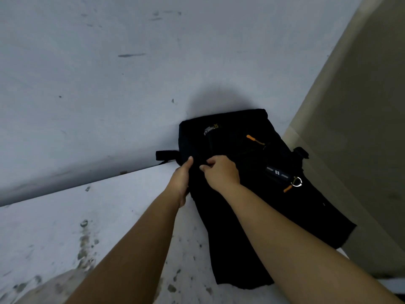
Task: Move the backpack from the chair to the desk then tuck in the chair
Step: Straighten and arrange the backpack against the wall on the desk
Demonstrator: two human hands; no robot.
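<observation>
A black backpack (258, 183) lies flat on the white counter (65, 227), its far end pushed against the wall (109, 73), a beige panel (361, 128) just to its right. The left hand (180, 178) clasps the bag's left edge; the right hand (221, 172) is closed, pinching fabric near the middle. The first step looks all but done: the bag is on the counter, with only the letting go left. The next move calls for turning to the chair, which is out of view, and pushing it in. The bag's zips, with orange pulls (255, 140), appear shut; its contents cannot be seen.
</observation>
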